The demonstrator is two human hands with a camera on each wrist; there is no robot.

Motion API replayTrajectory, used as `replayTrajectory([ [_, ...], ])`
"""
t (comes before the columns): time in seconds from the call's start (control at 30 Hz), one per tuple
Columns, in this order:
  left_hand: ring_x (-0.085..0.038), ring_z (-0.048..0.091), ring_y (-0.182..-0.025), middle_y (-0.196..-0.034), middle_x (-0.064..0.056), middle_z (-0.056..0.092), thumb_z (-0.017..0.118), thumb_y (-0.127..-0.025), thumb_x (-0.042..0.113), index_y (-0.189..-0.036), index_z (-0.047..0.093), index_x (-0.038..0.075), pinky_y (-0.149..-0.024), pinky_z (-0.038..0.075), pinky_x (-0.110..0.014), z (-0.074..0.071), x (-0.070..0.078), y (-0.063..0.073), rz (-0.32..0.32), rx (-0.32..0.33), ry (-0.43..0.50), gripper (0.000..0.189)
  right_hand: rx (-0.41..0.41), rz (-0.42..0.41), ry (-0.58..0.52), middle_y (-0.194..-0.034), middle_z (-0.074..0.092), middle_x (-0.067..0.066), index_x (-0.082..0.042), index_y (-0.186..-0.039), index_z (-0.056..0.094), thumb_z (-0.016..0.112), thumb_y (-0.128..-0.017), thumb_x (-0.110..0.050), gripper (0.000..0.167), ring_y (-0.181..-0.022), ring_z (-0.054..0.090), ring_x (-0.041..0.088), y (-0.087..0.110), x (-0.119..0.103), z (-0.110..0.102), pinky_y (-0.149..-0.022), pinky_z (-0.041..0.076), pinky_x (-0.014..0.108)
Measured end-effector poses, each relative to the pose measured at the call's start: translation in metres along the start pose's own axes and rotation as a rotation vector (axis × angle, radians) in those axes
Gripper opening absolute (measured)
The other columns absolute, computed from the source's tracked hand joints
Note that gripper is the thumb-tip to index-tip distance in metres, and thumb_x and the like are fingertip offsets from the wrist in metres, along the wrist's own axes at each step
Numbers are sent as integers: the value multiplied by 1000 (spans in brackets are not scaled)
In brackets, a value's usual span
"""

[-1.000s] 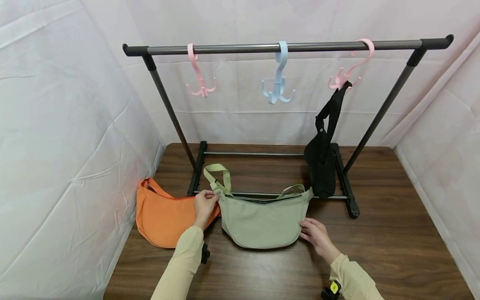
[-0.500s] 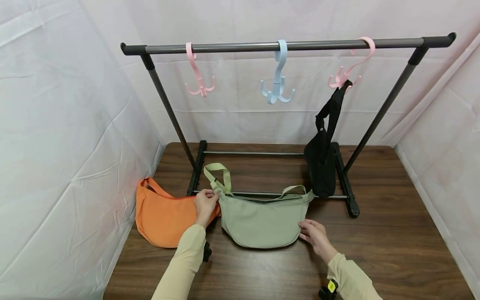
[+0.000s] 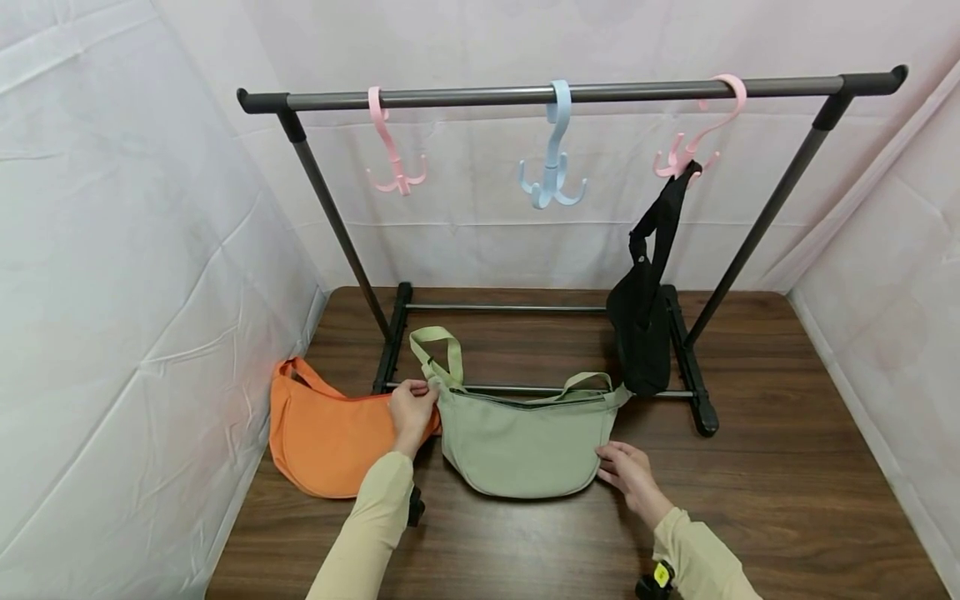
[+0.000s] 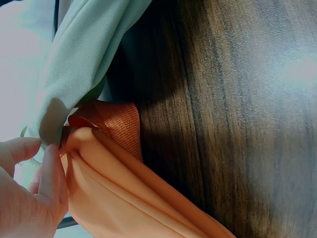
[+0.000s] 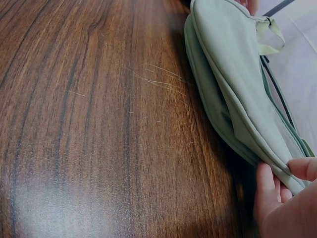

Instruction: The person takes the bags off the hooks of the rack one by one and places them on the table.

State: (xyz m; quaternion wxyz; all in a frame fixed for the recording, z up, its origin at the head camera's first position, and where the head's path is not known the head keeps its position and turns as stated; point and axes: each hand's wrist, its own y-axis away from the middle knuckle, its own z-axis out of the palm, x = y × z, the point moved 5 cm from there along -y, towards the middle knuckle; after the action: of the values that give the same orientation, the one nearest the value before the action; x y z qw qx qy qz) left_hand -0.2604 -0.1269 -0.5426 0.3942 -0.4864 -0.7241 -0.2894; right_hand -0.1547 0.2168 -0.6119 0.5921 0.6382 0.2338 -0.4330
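Note:
A sage-green shoulder bag [image 3: 528, 442] stands upright at the front of the rack, its zip along the top and a strap loop [image 3: 435, 335] raised at its left end. My left hand [image 3: 411, 412] pinches the bag's upper left corner between thumb and fingers. In the left wrist view an orange bag [image 4: 114, 173] lies right beside those fingers. My right hand [image 3: 632, 477] holds the green bag's lower right side edge; in the right wrist view thumb and fingers [image 5: 266, 181] grip the piped seam from both sides.
Over the table [image 3: 810, 467] stands a black rack [image 3: 480, 97]. On its bar hang a pink hook [image 3: 395, 158], a blue hook [image 3: 555, 162] and another pink hook [image 3: 720, 121]. The right-hand one carries a black bag [image 3: 641, 325]. White cloth [image 3: 135, 317] walls the sides and back.
Both hands keep their places on the green bag, whose upper right end has shifted slightly to the right. The head view has moved a little.

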Motion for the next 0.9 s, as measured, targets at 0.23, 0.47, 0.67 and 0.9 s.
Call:
replayTrajectory([
  [0.23, -28, 62, -81, -88, -16, 67, 65, -79, 10, -91, 67, 0, -74, 50, -39, -8, 2, 3, 18, 26, -12, 16, -45, 2, 9, -85, 60, -1, 10, -125, 40, 56, -87, -8, 45, -77, 61, 9, 5, -4, -7, -77, 51, 28],
  [0.47, -28, 64, -80, -89, -18, 66, 63, -81, 9, -95, 65, -2, -72, 51, -40, -26, 15, 5, 91, 50, -19, 18, -55, -35, 54, -97, 64, 5, 9, -128, 37, 54, -89, -9, 46, -88, 63, 14, 12, -18, -27, -78, 51, 30],
  [0.67, -30, 60, -92, -101, -18, 63, 65, -82, 13, -104, 64, -2, -81, 46, -43, -38, 39, 5, 234, 37, -87, 27, -22, -116, 123, -102, 62, 5, 8, -130, 35, 52, -91, -13, 47, -86, 62, 9, 17, -43, -42, -78, 51, 26],
  [0.9, -33, 51, -110, -117, -18, 57, 65, -82, 12, -113, 59, -3, -92, 41, -47, -39, 87, 16, 515, -15, -136, 35, 67, -302, 271, -94, 61, -2, 6, -127, 39, 54, -90, -16, 46, -82, 60, 0, 27, -77, -50, -78, 51, 27],
])
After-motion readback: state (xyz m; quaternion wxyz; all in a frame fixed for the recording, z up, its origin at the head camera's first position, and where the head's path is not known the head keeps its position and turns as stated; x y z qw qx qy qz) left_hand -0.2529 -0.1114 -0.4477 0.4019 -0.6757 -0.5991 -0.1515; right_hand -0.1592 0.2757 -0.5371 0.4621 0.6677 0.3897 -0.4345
